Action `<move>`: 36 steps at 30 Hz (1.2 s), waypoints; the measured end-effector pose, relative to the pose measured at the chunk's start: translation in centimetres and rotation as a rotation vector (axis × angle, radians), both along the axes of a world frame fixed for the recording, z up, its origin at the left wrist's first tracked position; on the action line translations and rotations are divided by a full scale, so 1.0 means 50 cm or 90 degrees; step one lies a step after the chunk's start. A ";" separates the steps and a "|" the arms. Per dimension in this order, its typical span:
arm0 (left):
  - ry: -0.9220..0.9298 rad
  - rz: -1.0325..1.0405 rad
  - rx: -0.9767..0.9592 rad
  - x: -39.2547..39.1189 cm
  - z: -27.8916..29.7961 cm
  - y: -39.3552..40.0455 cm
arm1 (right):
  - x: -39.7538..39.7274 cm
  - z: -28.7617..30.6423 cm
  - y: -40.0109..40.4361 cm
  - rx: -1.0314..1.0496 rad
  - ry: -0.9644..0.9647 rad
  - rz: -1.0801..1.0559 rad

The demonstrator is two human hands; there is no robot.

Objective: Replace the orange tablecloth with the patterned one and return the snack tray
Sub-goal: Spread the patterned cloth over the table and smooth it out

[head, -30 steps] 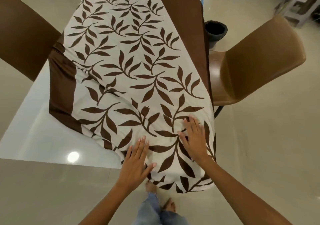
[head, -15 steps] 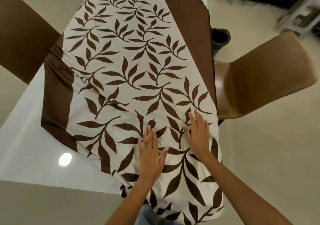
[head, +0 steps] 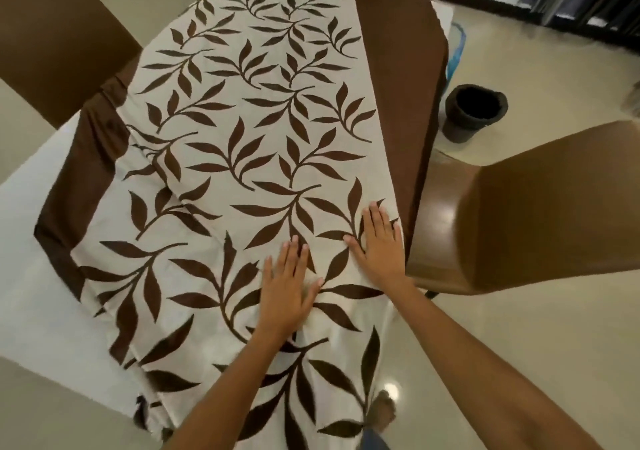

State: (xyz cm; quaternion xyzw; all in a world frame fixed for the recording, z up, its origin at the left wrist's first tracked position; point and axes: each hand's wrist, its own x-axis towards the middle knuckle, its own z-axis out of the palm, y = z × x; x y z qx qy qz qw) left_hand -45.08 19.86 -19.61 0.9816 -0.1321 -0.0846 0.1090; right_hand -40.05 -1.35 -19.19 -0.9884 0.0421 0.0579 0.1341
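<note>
Head view: the patterned tablecloth (head: pixel 249 158) lies along the white table (head: pixel 31 276), skewed toward 3 o'clock, with bare tabletop showing at 9 o'clock and the near end hanging over the edge at 6 o'clock. The left hand (head: pixel 285 293) and right hand (head: pixel 381 245) both press flat on the cloth at about 5 o'clock, fingers straight and slightly spread, holding nothing.

The likely trouble is the cloth sliding: the tabletop looks glossy, and a sideways push with the palms could drag the overhang off or deepen the folds at 8 o'clock. The brown chair (head: pixel 519 214), just beside the table at 3 o'clock, could catch the brown border.

A dark bin (head: pixel 474 110) stands on the floor at 2 o'clock; its inside is too dark to read. No snack tray or orange cloth can be identified.
</note>
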 end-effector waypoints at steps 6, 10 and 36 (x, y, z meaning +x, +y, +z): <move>-0.043 0.022 -0.007 0.004 0.006 -0.015 | 0.000 -0.003 -0.011 -0.002 -0.015 0.038; -0.041 0.033 -0.006 0.003 0.009 -0.020 | 0.010 0.002 -0.042 -0.013 0.026 0.102; -0.075 0.235 -0.046 0.736 -0.009 -0.454 | 0.795 -0.012 -0.352 -0.075 0.001 0.185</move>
